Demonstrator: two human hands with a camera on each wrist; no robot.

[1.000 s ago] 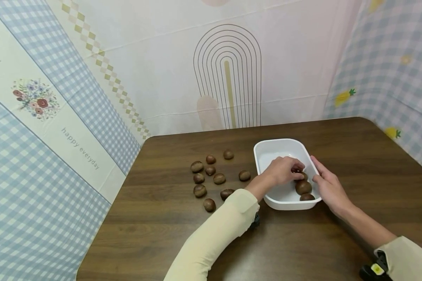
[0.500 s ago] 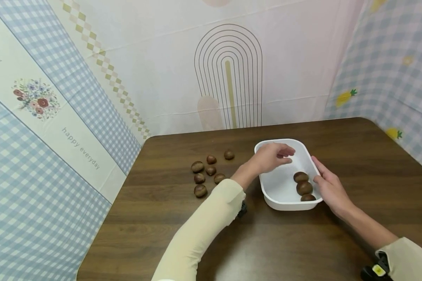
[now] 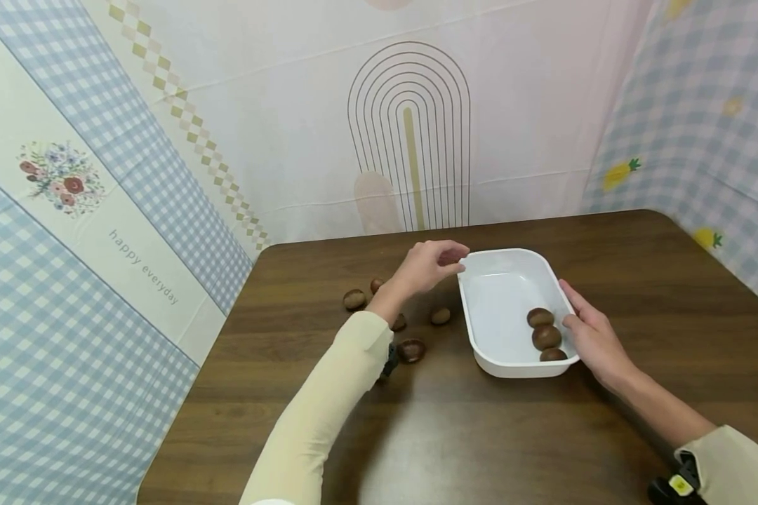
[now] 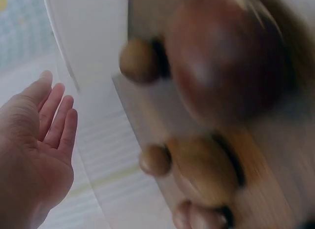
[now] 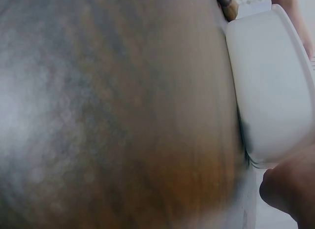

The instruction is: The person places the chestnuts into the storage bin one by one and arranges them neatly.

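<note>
Clearly, the white container [image 3: 519,369] sits right of center in the head view, on the dark wooden table [image 3: 505,442], between the two hands. On its right side, the right hand [image 3: 599,340] grips it, thumb at the rim and fingers along the outer wall. At its upper left corner is the left hand [image 3: 429,266], holding nothing, fingers extended and thumb apart; whether the fingertips touch the rim I cannot tell.

Three brown chestnuts [image 3: 546,337] lie in a row in the container's lower right, just beside the right hand. Loose chestnuts [image 3: 410,350] lie on the table left of the container, around and below the left wrist, some partly hidden by the left sleeve [image 3: 328,393]. In the left wrist view they spread, blurred, across the center and right.
</note>
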